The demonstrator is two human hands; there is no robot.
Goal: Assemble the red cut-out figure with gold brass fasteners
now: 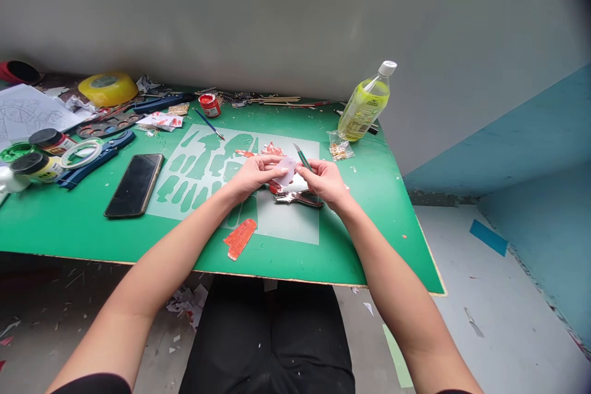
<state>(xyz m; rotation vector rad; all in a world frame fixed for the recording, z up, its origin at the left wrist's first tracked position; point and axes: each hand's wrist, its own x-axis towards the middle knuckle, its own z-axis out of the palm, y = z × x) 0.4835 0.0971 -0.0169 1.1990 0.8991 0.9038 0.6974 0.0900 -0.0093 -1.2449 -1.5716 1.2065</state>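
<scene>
Small pale paper cut-out (287, 170) pinched in left hand (253, 176) fingers, slim green-handled craft knife (302, 157) gripped in right hand (325, 181), both held just above shiny metal punch pliers (295, 198) on green bench (369, 209), grey stencil sheet (207, 166) beneath.

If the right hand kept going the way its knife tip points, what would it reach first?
Probably the red painted scraps just past the craft knife in the right hand; beyond lies bare green table. Depth unclear.

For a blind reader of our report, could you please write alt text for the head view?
Both hands hold a small pale paper piece over a green table; the left hand pinches it, the right hand also grips a green craft knife. A phone lies left, a bottle right.
</scene>
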